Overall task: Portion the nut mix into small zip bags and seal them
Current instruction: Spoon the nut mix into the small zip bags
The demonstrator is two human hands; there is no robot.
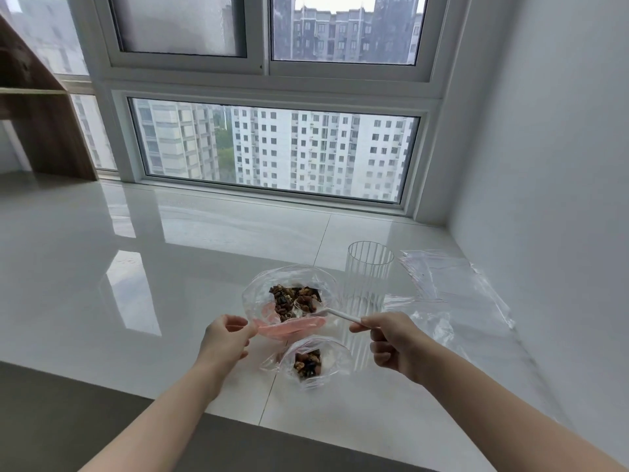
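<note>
Glossy white tile bench [102, 267] runs under a big window [272, 148] w/ tower blocks outside. Left hand [226, 338] pinches the pink-strip rim of the large open zip bag [258, 294] of nut mix [286, 301], while right hand [388, 342] grips a white spoon [326, 310] w/ its bowl loaded inside that bag. Small zip bag [315, 361], part-filled & open, lies nearer; ribbed clear glass [366, 277] stands just right, spare bags [452, 284] beyond it.

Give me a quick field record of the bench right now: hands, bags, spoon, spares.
left hand: pinches the rim of the big bag, holding it open
right hand: grips the white spoon
spoon bowl: inside the big bag, loaded with nut mix
small bag: open, some mix inside, nearer the person
ribbed glass: upright, right of the big bag
spare bags: lying flat at right
</note>
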